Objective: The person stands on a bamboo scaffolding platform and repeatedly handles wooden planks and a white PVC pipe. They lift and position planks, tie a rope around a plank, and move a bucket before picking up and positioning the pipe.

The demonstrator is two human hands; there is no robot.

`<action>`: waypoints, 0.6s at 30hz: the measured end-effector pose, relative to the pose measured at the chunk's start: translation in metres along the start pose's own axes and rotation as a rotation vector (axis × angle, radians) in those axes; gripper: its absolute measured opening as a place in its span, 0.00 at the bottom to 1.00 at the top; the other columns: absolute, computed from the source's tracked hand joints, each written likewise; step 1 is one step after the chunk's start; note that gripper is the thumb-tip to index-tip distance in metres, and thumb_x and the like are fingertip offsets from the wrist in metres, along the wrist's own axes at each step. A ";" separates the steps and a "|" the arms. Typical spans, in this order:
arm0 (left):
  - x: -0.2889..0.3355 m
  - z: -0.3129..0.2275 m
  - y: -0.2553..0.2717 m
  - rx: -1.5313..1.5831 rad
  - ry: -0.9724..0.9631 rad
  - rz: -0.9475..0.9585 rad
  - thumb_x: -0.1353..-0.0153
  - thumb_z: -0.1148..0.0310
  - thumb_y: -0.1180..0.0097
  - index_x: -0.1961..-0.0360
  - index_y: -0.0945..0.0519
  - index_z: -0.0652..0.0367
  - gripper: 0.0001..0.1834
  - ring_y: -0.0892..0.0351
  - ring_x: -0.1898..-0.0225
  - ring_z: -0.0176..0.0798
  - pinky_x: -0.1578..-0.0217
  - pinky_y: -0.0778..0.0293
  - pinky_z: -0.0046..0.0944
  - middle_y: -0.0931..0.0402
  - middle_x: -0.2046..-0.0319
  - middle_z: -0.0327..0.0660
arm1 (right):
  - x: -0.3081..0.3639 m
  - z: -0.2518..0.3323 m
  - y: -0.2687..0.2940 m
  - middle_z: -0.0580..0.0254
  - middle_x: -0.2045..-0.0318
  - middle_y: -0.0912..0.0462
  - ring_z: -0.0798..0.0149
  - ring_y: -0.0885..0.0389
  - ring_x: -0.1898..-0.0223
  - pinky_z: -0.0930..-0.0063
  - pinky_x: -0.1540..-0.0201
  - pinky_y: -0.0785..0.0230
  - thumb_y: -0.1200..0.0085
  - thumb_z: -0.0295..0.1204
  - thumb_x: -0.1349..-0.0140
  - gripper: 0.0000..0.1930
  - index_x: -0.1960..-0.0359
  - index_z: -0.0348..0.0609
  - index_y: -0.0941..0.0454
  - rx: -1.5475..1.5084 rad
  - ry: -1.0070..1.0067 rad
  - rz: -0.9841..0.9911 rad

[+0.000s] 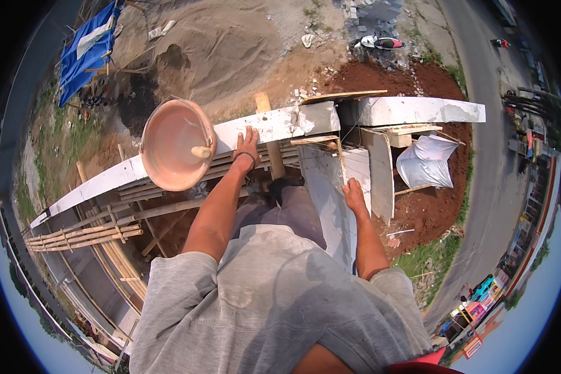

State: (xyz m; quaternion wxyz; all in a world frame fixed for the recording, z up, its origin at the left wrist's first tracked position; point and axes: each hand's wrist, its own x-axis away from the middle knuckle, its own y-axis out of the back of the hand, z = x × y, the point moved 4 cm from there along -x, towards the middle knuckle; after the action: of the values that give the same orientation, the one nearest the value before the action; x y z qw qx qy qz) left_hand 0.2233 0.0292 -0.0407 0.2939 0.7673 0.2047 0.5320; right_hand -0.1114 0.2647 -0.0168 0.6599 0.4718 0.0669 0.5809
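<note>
My left hand [247, 148] lies with fingers spread on the top of a narrow white block wall [271, 126], a dark band round its wrist. Left of it, a round, pinkish-orange bucket [174, 140] rests at the wall top. Inside the bucket shows the pale, rounded end of a handle [201, 152]; the rest of that tool cannot be made out. My right hand [355, 194] is closed beside another white wall face [330, 187], below a thin wooden strip [341, 159]. Its fingertips are partly hidden, so what it grips cannot be told.
Bamboo scaffolding [115, 224] runs below and left of the wall. A wooden post [269, 137] stands against it. Right are an upright board [379, 171] and a white sheet [427, 162]. Far below lie a sand heap [230, 56], red soil [380, 78] and a parked motorbike [380, 43].
</note>
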 end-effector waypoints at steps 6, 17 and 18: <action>-0.003 0.000 -0.006 -0.014 -0.056 -0.075 0.46 0.61 0.37 0.29 0.54 0.67 0.52 0.68 0.25 0.51 0.28 0.64 0.49 0.61 0.28 0.58 | 0.000 -0.010 -0.002 0.41 0.65 0.28 0.38 0.28 0.59 0.51 0.55 0.35 0.47 0.31 0.39 0.11 0.63 0.37 0.33 -0.025 0.021 -0.040; -0.004 0.001 -0.001 -0.005 0.010 -0.012 0.45 0.56 0.37 0.28 0.56 0.61 0.52 0.66 0.26 0.60 0.28 0.60 0.49 0.65 0.27 0.56 | 0.000 -0.007 0.000 0.43 0.66 0.27 0.42 0.27 0.61 0.53 0.57 0.35 0.45 0.31 0.41 0.12 0.67 0.36 0.32 -0.034 -0.004 -0.031; -0.005 0.001 0.000 -0.024 -0.012 -0.030 0.45 0.56 0.37 0.28 0.56 0.61 0.53 0.66 0.26 0.60 0.28 0.61 0.49 0.65 0.27 0.56 | -0.001 -0.009 0.001 0.44 0.66 0.27 0.42 0.27 0.60 0.54 0.57 0.35 0.44 0.31 0.42 0.12 0.67 0.36 0.32 -0.030 -0.049 -0.032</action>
State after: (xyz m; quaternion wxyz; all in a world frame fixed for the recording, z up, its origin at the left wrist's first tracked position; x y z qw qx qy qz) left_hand 0.2226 0.0264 -0.0446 0.3124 0.7636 0.2080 0.5255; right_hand -0.1178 0.2689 -0.0218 0.6775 0.4748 0.0495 0.5595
